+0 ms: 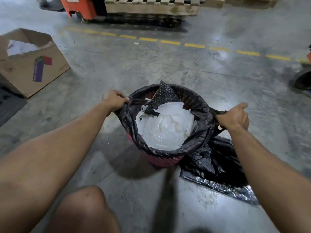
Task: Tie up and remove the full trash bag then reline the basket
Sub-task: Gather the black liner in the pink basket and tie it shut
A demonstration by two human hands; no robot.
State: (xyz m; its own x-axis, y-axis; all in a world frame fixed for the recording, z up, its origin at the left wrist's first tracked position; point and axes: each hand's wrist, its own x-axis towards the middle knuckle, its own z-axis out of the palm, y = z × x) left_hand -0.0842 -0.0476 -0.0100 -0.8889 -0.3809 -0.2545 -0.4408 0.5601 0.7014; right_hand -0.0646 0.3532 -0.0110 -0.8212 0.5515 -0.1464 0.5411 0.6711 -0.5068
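Observation:
A black trash bag [198,132] lines a pink perforated basket [164,161] standing on the concrete floor. The bag holds white paper and plastic waste [166,126] and a dark bubble-wrap piece [162,98] that sticks up at the far rim. My left hand [115,101] pinches the bag's rim on its left side. My right hand [234,117] grips a gathered piece of the rim on the right, pulled outward. A second black bag [217,172] lies flat on the floor to the right of the basket, partly under my right forearm.
An open cardboard box [33,64] with white paper inside sits at the left. An orange pallet truck [80,7] under a wooden pallet [151,7] stands at the back. A dashed yellow line [170,42] crosses the floor. My bare knee [85,209] is at the bottom.

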